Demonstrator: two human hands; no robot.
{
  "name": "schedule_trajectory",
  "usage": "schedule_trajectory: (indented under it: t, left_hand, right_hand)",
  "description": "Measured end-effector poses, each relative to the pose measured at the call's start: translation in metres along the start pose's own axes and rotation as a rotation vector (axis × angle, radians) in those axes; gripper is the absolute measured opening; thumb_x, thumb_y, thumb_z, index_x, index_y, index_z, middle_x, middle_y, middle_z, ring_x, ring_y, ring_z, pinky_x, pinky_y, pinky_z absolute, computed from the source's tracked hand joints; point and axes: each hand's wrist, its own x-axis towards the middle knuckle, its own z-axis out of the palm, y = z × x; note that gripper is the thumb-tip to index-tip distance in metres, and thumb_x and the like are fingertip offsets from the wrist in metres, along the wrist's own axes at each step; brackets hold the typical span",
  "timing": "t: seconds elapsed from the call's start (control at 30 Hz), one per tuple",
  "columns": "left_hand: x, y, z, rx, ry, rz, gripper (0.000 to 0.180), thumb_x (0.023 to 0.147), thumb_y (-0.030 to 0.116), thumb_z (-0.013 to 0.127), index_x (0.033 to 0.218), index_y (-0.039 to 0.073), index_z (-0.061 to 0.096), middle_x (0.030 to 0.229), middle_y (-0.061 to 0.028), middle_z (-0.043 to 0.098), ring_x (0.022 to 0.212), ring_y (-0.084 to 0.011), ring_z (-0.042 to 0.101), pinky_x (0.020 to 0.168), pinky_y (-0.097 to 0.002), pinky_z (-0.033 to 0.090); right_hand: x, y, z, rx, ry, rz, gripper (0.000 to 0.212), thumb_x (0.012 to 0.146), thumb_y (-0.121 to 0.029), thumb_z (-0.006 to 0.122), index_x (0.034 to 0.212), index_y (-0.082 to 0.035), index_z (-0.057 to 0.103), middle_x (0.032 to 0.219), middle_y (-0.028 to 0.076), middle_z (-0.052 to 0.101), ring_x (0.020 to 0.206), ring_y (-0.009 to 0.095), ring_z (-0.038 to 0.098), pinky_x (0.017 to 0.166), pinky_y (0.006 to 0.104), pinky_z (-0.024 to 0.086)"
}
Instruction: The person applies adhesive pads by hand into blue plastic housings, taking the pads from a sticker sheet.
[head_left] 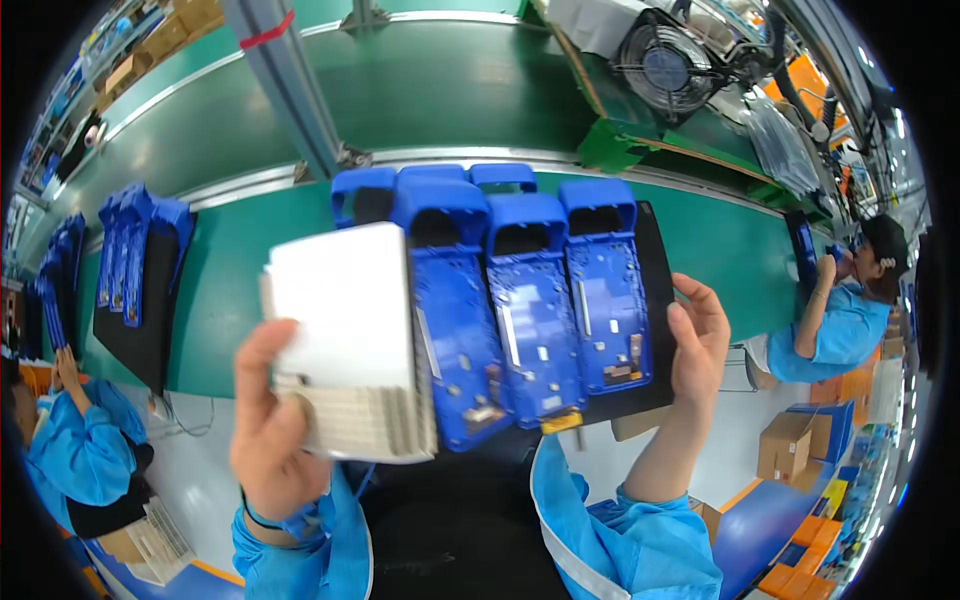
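Note:
My left hand (270, 430) grips a stack of white rectangular panels (345, 300), thumb and fingers closed around its left side. The stack has a smooth white top and layered beige edges. It hangs over the left part of a row of blue plastic housings (530, 330), hiding some of them. The housings lie side by side on a black mat (655, 290), each with a hollow frame at its far end. Small parts and ribbon ends show inside them. Beside the mat's right edge my right hand (700, 345) is empty, its thumb and fingers apart.
More blue housings (135, 250) lie on another black mat at the left of the green bench (225, 330). A metal post (285, 85) rises behind. A fan (665, 65) stands at the back right. Co-workers in blue sit at left and right; cardboard boxes (785, 445) stand on the floor.

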Motion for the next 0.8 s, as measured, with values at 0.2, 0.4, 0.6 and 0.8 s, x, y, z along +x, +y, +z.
schedule_trajectory:
  t: [0.2, 0.4, 0.6, 0.8]
  left_hand:
    - [0.015, -0.063, 0.065, -0.05, -0.383, -0.331, 0.052, 0.099, 0.007, 0.049, 0.149, 0.004, 0.034, 0.146, -0.0126, 0.043, 0.134, -0.0206, 0.043, 0.113, -0.0355, 0.033]
    - [0.027, -0.159, 0.123, -0.315, -0.332, -0.719, 0.048, 0.103, 0.006, 0.043, 0.15, 0.013, 0.036, 0.142, -0.0105, 0.046, 0.13, -0.0201, 0.048, 0.11, -0.0355, 0.039]
    - [0.039, -0.207, 0.15, -0.262, -0.349, -0.758, 0.046, 0.104, 0.008, 0.043, 0.149, 0.013, 0.034, 0.139, -0.0116, 0.05, 0.123, -0.0186, 0.054, 0.104, -0.034, 0.044]
    - [0.04, -0.183, 0.117, -0.025, -0.587, -0.533, 0.047, 0.102, 0.003, 0.048, 0.147, 0.004, 0.035, 0.133, -0.0113, 0.052, 0.12, -0.0152, 0.052, 0.102, -0.0293, 0.043]
  right_hand:
    - [0.054, 0.02, -0.109, -0.363, 0.032, 0.049, 0.032, 0.093, -0.019, 0.069, 0.116, 0.002, 0.061, 0.116, 0.008, 0.065, 0.108, 0.014, 0.059, 0.097, 0.028, 0.043]
    - [0.059, 0.028, -0.128, -0.908, 0.013, -0.145, 0.035, 0.08, -0.014, 0.071, 0.109, 0.003, 0.061, 0.125, 0.017, 0.063, 0.12, 0.031, 0.058, 0.104, 0.0377, 0.042]
    - [-0.062, 0.011, -0.054, -1.127, -0.31, -0.188, 0.089, 0.055, -0.037, 0.092, 0.127, 0.001, 0.057, 0.141, 0.024, 0.046, 0.137, 0.047, 0.037, 0.115, 0.0589, 0.028]
    - [-0.097, 0.053, -0.068, -1.242, 0.006, -0.422, 0.047, 0.056, -0.006, 0.08, 0.102, -0.009, 0.07, 0.132, 0.021, 0.052, 0.128, 0.044, 0.045, 0.107, 0.0537, 0.039]
